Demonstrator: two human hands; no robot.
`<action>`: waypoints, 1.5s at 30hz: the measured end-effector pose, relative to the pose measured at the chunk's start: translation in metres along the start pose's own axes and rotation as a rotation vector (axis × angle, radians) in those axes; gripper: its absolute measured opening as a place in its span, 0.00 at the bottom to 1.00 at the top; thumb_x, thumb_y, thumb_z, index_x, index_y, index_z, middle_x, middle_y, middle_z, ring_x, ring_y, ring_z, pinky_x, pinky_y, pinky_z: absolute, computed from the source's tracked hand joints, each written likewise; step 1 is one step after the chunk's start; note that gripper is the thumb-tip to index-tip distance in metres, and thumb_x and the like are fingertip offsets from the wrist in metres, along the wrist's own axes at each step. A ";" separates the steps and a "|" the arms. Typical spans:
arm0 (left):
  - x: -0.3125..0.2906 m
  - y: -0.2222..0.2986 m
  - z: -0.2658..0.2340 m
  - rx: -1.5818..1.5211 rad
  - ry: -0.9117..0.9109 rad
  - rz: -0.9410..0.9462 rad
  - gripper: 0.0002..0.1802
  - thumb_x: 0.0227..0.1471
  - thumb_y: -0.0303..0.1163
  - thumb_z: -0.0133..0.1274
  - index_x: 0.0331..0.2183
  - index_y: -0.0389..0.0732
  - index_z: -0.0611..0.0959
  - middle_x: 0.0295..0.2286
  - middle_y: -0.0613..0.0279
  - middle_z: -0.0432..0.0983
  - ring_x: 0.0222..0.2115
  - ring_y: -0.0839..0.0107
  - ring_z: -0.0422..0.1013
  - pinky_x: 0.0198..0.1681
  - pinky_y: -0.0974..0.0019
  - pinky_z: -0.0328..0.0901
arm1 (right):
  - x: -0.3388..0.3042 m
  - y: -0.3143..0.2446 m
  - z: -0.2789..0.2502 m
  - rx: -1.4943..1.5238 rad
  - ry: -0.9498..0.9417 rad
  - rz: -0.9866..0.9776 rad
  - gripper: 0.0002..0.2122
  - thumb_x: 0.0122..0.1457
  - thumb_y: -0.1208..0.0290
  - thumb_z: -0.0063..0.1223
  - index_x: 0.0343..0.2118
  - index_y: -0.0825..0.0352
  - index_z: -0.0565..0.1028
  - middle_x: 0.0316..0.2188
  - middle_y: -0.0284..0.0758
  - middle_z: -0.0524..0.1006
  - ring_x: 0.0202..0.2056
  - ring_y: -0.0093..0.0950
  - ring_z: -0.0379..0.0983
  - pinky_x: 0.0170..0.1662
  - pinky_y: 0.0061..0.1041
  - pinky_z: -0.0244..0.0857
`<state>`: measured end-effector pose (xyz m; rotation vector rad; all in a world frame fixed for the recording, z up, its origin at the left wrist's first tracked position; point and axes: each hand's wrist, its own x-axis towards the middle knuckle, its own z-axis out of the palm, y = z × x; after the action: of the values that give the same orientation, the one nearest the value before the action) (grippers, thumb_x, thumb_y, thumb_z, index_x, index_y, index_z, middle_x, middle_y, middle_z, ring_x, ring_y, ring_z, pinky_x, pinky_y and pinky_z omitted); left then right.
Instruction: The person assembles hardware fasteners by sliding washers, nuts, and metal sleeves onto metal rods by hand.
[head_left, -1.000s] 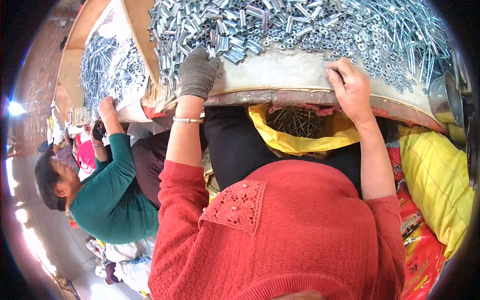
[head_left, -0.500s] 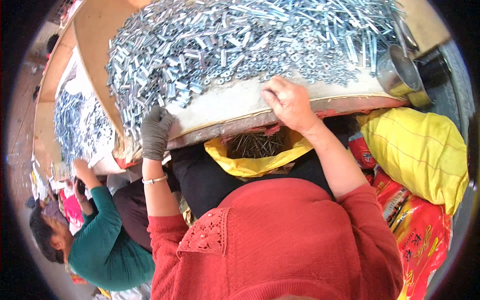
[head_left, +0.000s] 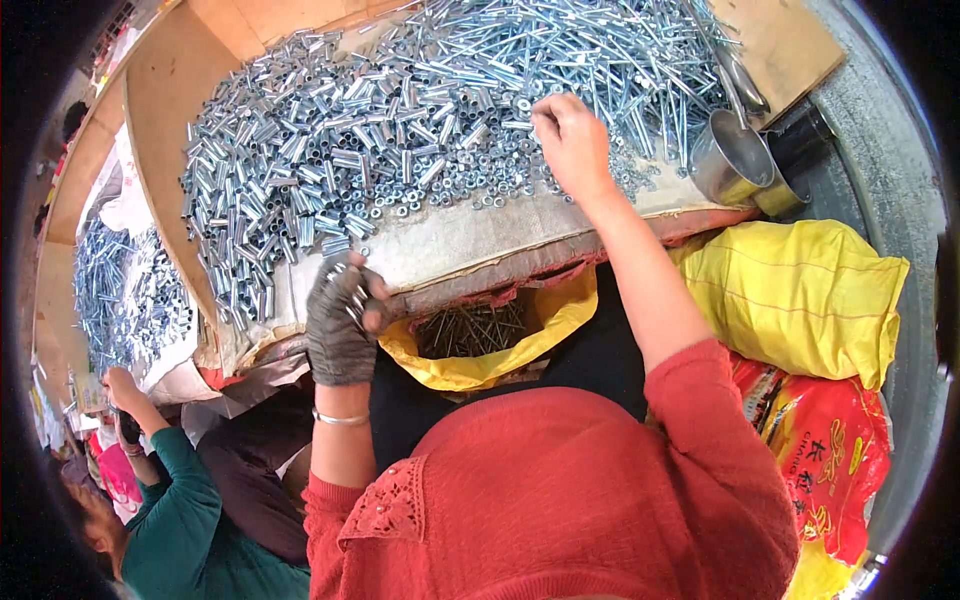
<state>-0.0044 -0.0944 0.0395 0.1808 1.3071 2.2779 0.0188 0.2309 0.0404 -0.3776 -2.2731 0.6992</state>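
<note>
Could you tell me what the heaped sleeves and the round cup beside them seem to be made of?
The sleeves look like bright plated steel: silvery, glinting, hollow-ended. The cup seems to be polished metal, probably stainless steel, with mirror-like reflections on its wall.

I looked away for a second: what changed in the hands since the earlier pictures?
The right hand left the table edge and reached into the pile of metal parts. The gloved left hand came off the pile toward the body, now gripping a few parts. The yellow bag stayed.

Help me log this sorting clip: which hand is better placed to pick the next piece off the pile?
Probably the right hand: it rests bare on the metal pile, while the gloved left hand at the table edge already holds pieces.
</note>
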 end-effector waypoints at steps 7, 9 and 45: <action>-0.031 -0.006 0.027 0.073 -0.128 -0.156 0.12 0.51 0.38 0.54 0.35 0.41 0.74 0.18 0.57 0.73 0.09 0.80 0.59 0.11 0.80 0.51 | 0.044 0.015 0.002 -0.601 -0.280 -0.213 0.05 0.46 0.79 0.48 0.26 0.67 0.75 0.30 0.45 0.74 0.32 0.43 0.75 0.33 0.40 0.68; -0.034 -0.006 0.028 0.062 -0.155 -0.212 0.12 0.52 0.38 0.54 0.35 0.41 0.74 0.19 0.56 0.74 0.10 0.80 0.60 0.11 0.80 0.50 | 0.041 0.014 -0.001 -0.661 -0.255 -0.349 0.04 0.45 0.79 0.48 0.25 0.66 0.74 0.29 0.42 0.74 0.30 0.39 0.75 0.31 0.37 0.69; -0.037 -0.009 0.047 0.376 -0.110 0.018 0.14 0.56 0.40 0.50 0.36 0.38 0.75 0.22 0.61 0.76 0.12 0.80 0.64 0.16 0.80 0.58 | -0.117 -0.090 -0.085 0.417 -0.622 -0.177 0.06 0.53 0.78 0.53 0.34 0.69 0.75 0.24 0.36 0.74 0.25 0.30 0.70 0.29 0.23 0.62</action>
<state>0.0474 -0.0726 0.0614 0.4407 1.6666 1.9849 0.1555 0.1367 0.0792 0.2801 -2.5831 1.2982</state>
